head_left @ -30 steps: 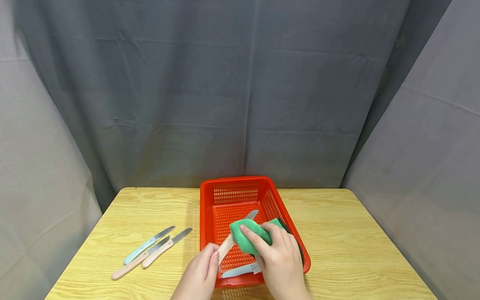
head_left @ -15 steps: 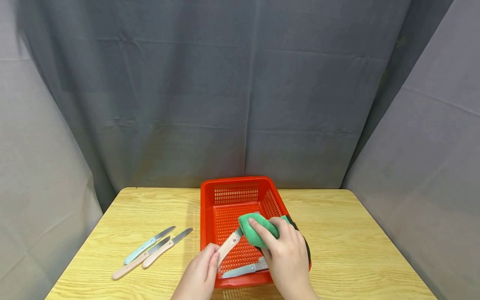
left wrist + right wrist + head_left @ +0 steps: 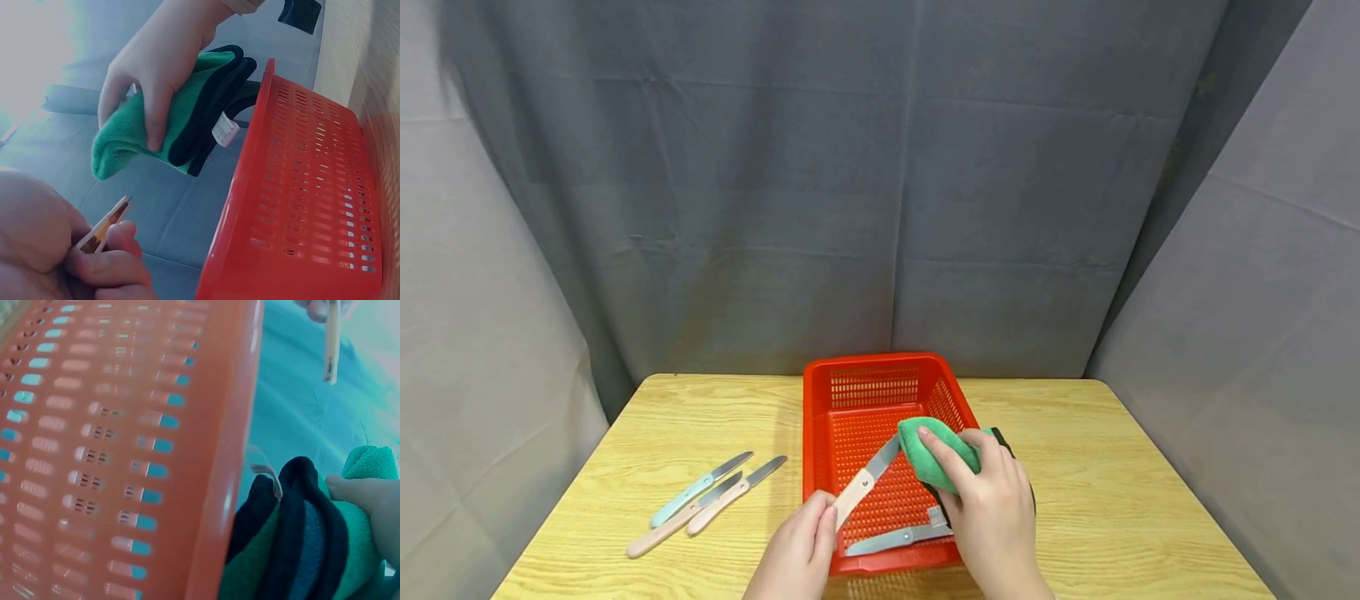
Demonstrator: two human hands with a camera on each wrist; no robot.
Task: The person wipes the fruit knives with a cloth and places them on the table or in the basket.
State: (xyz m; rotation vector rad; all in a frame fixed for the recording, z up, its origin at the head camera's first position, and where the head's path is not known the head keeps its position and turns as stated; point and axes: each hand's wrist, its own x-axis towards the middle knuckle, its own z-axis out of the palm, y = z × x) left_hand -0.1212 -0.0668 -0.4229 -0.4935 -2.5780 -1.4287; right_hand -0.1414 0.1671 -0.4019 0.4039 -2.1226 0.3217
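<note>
Over the red basket, my left hand [image 3: 797,542] grips the pale pinkish handle of a knife [image 3: 854,497]. Its blade points up and to the right, mostly bare. Folded in my right hand [image 3: 992,500] is a green cloth [image 3: 940,454] with black edging and a white tag [image 3: 225,129]. The cloth is at the blade's tip; whether they touch I cannot tell. In the left wrist view, my right fingers [image 3: 159,119] pinch the cloth [image 3: 122,140] beside the basket rim. A light-blue-handled knife [image 3: 880,542] lies inside the basket, its blade end partly behind the right hand.
The red basket [image 3: 817,433] stands at the middle of the wooden table [image 3: 1120,483]. To its left lie a light-blue-handled knife [image 3: 681,504] and two pinkish-handled knives, one [image 3: 662,533] partly overlapped by the others. Grey curtains [image 3: 775,208] hang behind and at both sides.
My right hand has slid the cloth rightward along the knife toward its tip, uncovering the rivet and then the blade. My left hand has stayed nearly still.
</note>
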